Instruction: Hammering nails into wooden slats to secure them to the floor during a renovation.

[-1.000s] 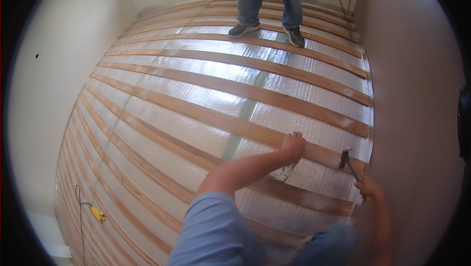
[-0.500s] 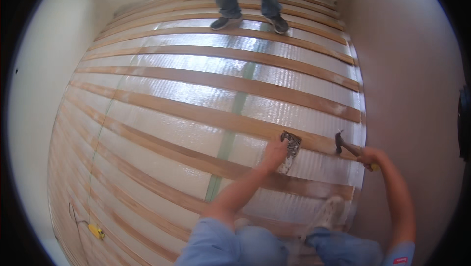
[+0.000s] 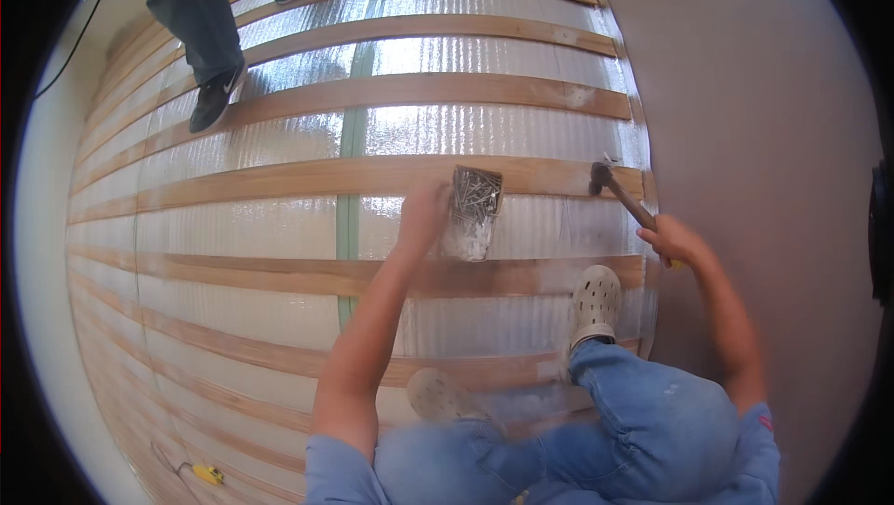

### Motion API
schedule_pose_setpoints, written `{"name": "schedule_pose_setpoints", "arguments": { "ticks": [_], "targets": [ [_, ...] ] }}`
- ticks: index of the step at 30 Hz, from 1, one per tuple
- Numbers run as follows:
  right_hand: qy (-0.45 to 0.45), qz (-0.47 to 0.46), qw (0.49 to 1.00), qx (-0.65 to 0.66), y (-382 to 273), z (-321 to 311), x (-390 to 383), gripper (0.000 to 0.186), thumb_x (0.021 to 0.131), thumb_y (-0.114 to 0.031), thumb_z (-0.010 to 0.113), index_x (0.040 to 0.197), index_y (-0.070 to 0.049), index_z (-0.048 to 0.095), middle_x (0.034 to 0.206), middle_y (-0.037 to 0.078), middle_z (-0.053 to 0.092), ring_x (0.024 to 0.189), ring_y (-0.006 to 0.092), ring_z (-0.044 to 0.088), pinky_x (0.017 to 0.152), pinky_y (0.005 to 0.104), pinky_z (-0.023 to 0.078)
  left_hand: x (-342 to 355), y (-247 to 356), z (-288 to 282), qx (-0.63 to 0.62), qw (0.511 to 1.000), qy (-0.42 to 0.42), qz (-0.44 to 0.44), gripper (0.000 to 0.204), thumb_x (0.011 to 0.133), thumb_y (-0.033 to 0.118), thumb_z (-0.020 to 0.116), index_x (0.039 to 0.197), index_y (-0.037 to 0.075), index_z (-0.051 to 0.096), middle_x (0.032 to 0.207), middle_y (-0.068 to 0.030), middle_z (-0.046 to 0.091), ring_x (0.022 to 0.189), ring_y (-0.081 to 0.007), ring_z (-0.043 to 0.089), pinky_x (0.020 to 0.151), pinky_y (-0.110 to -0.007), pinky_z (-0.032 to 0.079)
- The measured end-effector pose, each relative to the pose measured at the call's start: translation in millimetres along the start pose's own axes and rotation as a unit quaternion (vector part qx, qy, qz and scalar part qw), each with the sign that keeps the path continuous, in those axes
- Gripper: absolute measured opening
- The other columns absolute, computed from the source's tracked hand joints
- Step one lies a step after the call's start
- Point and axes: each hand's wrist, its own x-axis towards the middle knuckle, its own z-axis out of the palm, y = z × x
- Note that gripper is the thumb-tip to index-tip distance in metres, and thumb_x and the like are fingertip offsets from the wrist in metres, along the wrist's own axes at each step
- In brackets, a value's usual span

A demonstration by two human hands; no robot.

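Person is crouched on a floor (image 3: 279, 225) of wooden battens laid over shiny foil insulation, close to the floor's right edge where it meets the wall (image 3: 764, 132). Right hand (image 3: 672, 242) is clenched around the handle of a hammer (image 3: 616, 192), with the head resting down on a batten (image 3: 372, 174), probably lined up on a nail there, though I can't make one out. Left hand (image 3: 424, 216) reaches forward beside an open box of nails (image 3: 475, 202) sitting across the same batten. It's motion-blurred, so I can't tell if the fingers are gripping the box or just touching it. Keeping the nails right by the hammer makes sense. Another person's legs (image 3: 200, 20) stand at the far left corner, and a small yellow tool (image 3: 209, 474) lies by the near left edge.
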Motion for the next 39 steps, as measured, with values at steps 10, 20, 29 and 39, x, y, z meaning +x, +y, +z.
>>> {"name": "schedule_pose_setpoints", "arguments": {
  "ticks": [10, 20, 29, 39],
  "targets": [
    [0.154, -0.046, 0.906, 0.391, 11.7, 138.7, 6.5, 0.030, 0.098, -0.030, 0.059, 0.088, -0.004, 0.048, 0.057, 0.002, 0.048, 0.039, 0.0119, 0.048, 0.035, 0.0309, 0.042, -47.3, 29.8, -27.5, 0.084, 0.978, -0.192, 0.000, 0.023, 0.083, 0.006, 0.060, 0.105, 0.005, 0.067, 0.110, -0.0192, 0.064, 0.097, -0.0366, 0.063, 0.084, -0.044, 0.051],
    [0.027, -0.117, 0.824, 0.553, -62.3, 147.7, 52.7, 0.030, 0.098, -0.028, 0.058, 0.084, -0.006, 0.045, 0.058, 0.002, 0.047, 0.040, 0.0112, 0.046, 0.036, 0.0295, 0.043, -69.7, 33.8, 21.7, 0.185, 0.978, -0.098, -0.005, 0.007, 0.081, 0.010, 0.061, 0.086, 0.006, 0.057, 0.089, -0.0140, 0.059, 0.084, -0.0354, 0.062, 0.070, -0.047, 0.051],
    [0.047, -0.137, 0.854, 0.500, -56.9, 155.7, 73.1, 0.026, 0.098, -0.025, 0.059, 0.088, -0.003, 0.048, 0.058, 0.003, 0.048, 0.039, 0.0122, 0.048, 0.035, 0.0302, 0.042, -51.5, 74.7, 22.2, 0.223, 0.972, 0.038, -0.057, 0.083, 0.073, 0.041, 0.081, 0.131, -0.006, 0.045, 0.115, -0.0247, 0.054, 0.108, -0.0407, 0.053, 0.092, -0.045, 0.046],
    [0.131, -0.123, 0.901, 0.395, -53.9, 169.4, 83.5, 0.030, 0.095, -0.027, 0.060, 0.094, 0.002, 0.054, 0.069, 0.019, 0.062, 0.054, 0.0334, 0.064, 0.051, 0.0438, 0.051, -34.9, 81.5, 54.1, 0.214, 0.962, -0.020, -0.169, 0.096, 0.069, 0.028, 0.083, 0.142, -0.006, 0.029, 0.131, -0.0284, 0.040, 0.118, -0.0465, 0.045, 0.099, -0.051, 0.041]
  ]
}}
